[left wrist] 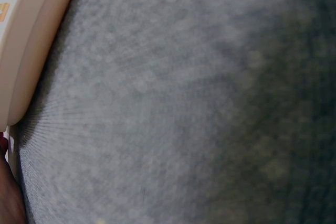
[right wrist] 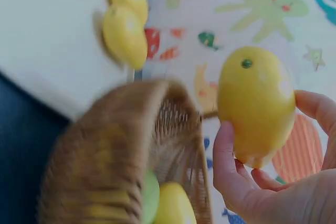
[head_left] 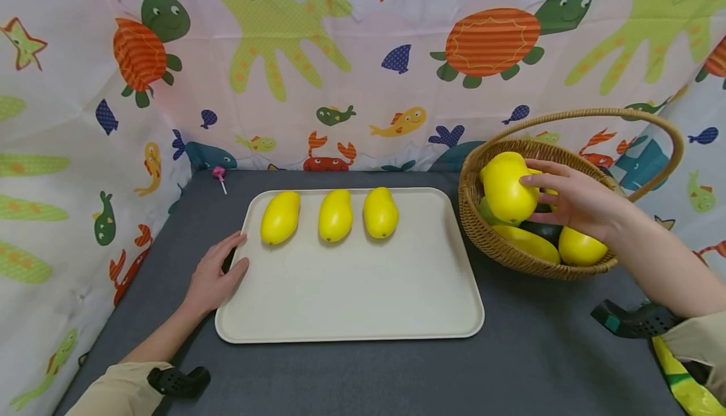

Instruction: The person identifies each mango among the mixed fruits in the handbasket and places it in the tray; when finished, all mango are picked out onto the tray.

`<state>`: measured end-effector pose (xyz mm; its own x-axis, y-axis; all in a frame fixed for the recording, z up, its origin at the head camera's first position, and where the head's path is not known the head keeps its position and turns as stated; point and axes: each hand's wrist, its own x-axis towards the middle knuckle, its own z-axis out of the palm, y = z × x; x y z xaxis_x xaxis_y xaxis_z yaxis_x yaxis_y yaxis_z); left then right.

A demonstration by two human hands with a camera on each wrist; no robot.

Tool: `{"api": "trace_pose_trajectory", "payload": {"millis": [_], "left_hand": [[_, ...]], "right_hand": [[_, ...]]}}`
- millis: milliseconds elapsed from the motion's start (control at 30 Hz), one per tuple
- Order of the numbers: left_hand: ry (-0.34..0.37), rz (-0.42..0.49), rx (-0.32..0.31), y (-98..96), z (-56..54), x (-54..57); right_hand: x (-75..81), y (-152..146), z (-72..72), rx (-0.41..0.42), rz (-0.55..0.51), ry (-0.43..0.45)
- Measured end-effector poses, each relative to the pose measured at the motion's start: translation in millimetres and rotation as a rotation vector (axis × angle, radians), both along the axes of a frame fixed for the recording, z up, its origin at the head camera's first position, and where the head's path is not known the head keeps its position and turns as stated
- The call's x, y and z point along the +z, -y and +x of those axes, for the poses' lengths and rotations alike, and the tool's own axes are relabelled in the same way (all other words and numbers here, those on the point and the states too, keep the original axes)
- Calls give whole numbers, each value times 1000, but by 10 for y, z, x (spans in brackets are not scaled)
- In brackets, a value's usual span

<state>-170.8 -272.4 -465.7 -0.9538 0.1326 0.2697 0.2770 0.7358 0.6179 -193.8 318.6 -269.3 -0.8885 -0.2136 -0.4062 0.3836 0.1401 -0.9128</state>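
My right hand (head_left: 578, 205) holds a yellow mango (head_left: 510, 189) above the wicker basket (head_left: 482, 242). Thumb and fingers sit around the mango (right wrist: 257, 103) in the right wrist view. Three more mangoes stand in a row along the far side of a cream tray (head_left: 351, 296): a left one (head_left: 280, 217), a middle one (head_left: 336, 215) and a right one (head_left: 380, 213). At the tray's left edge rests my left hand (head_left: 212, 277), thumb and forefinger spread and touching the rim. The left wrist view shows mostly grey cloth, with part of that hand (left wrist: 10, 198) at the corner.
Inside the basket lie several fruits, among them a yellow one (head_left: 581, 247) and a dark one (head_left: 544, 230); its tall handle (head_left: 590, 112) arches over the back. A pink lollipop (head_left: 218, 173) lies behind the tray. Yellow-green packaging (head_left: 689, 381) shows at the lower right.
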Motion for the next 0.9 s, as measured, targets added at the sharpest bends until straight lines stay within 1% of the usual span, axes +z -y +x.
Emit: {"api": "trace_pose_trajectory", "payload": {"millis": [67, 100, 167, 300, 433, 533, 633, 767, 900], "left_hand": [[-2, 3, -2, 1, 2, 1], [-3, 4, -3, 2, 2, 1], [-3, 6, -6, 5, 2, 2], [-2, 7, -9, 6, -2, 3], [2, 4, -8, 3, -4, 0], [3, 5, -8, 6, -5, -3], [1, 3, -9, 10, -6, -9], [1, 2, -13, 15, -8, -14], [2, 9, -14, 15, -6, -8]], "right_hand": [[-12, 21, 73, 0, -130, 20], [-18, 41, 114, 9, -177, 22], [-35, 100, 194, 27, -234, 18], [-67, 305, 324, 31, -269, 11], [-92, 576, 404, 47, -310, -1], [-133, 774, 431, 63, -343, -13], [-209, 953, 429, 54, -337, -10], [-355, 1156, 382, -4, -305, 21], [-552, 1282, 303, -60, -312, 21]]}}
